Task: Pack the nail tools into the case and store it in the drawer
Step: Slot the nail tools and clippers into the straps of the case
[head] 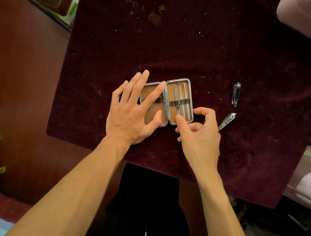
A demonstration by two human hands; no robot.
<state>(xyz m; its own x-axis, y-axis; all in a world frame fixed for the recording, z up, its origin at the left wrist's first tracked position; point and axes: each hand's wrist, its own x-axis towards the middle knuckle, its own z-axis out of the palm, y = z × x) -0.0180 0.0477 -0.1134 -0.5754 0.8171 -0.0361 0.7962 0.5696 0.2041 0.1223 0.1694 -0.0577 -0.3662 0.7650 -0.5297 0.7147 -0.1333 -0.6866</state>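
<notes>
Legible text, labels, brands, numbers, signs: 0 found.

Item 1: nail clipper (226,121), just right of the curled fingers of the right hand (198,135). It has a yellowish patch on its lever, too blurred to tell whether it is lettering.

Item 2: white package (73,9), well beyond the fingertips of the left hand (131,113), at the far left. It has green marks on its face, too small and blurred to read.
</notes>
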